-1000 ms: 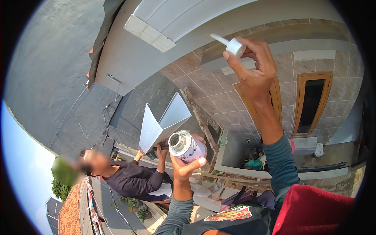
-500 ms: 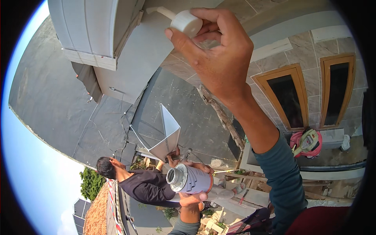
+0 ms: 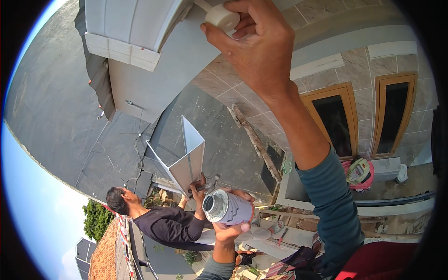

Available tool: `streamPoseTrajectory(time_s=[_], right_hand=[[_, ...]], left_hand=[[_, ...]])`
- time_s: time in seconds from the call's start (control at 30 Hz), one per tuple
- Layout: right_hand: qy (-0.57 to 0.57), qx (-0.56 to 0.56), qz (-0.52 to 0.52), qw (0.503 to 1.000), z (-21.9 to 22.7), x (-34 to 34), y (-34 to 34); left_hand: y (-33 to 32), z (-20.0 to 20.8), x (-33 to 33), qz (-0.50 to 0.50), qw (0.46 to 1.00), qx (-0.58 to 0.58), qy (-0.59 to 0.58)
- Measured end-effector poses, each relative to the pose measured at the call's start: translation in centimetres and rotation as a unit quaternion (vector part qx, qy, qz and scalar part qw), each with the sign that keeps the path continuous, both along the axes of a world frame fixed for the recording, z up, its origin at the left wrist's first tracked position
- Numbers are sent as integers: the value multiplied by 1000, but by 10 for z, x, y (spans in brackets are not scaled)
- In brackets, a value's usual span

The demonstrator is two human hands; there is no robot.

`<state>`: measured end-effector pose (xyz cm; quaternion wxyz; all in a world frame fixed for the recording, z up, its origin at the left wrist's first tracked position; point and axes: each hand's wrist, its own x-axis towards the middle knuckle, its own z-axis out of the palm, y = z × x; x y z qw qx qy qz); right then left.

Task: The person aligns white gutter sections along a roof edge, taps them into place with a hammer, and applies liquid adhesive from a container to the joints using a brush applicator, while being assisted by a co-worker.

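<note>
High up in the head view, my right hand (image 3: pixel 263 51) pinches a round white cap (image 3: pixel 222 18) between thumb and fingers. A pale applicator stem (image 3: pixel 201 4) sticks out of the cap and runs off the upper edge. Lower down, my left hand (image 3: pixel 228 233) is wrapped round a small metal can (image 3: pixel 239 210) with a pale label. The can is tilted, and its threaded neck (image 3: pixel 213 204) is uncapped. Cap and can are well apart. Right behind the can, a co-worker (image 3: pixel 161 224) in a dark shirt grips a white gutter piece (image 3: pixel 189 161).
A white gutter run (image 3: pixel 126 51) with a boxed end hangs at the upper left, against a grey wall (image 3: pixel 172 60). Two wood-framed windows (image 3: pixel 333 121) stand at the right. Below them, a power tool (image 3: pixel 358 171) rests in a pink container. A rough wooden pole (image 3: pixel 254 140) leans mid-scene.
The view has tilted and shifted. My right hand with the cap now sits nearer the upper edge, which cuts off more of the stem. Both hands keep their hold.
</note>
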<state>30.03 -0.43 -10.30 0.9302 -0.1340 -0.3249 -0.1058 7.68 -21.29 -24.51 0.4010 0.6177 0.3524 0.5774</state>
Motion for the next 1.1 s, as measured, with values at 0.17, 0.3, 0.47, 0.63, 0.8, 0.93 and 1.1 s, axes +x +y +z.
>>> streamPoseTrajectory(time_s=[0.17, 0.3, 0.47, 0.63, 0.8, 0.93, 1.1], right_hand=[[-94, -106, 78, 987, -33, 21, -35], [-202, -126, 115, 964, -59, 34, -97], [-433, -198, 182, 861, -45, 19, -135], [-514, -181, 241, 803, -25, 3, -139], [-622, -135, 209, 743, -1, -23, -132], [-669, -159, 214, 694, -6, -51, -134], [-776, -197, 213, 561, -11, -70, -130]], left_hand=[[-2, 9, 0, 22, 999, -16, 31], [5, 19, -5, 42, 996, -30, 78], [6, 16, -23, 133, 987, 32, 84], [15, 12, -35, 189, 970, 67, 136], [13, 15, -40, 207, 962, 79, 158], [11, 12, -42, 180, 965, 100, 162], [12, 2, -40, 162, 967, 96, 174]])
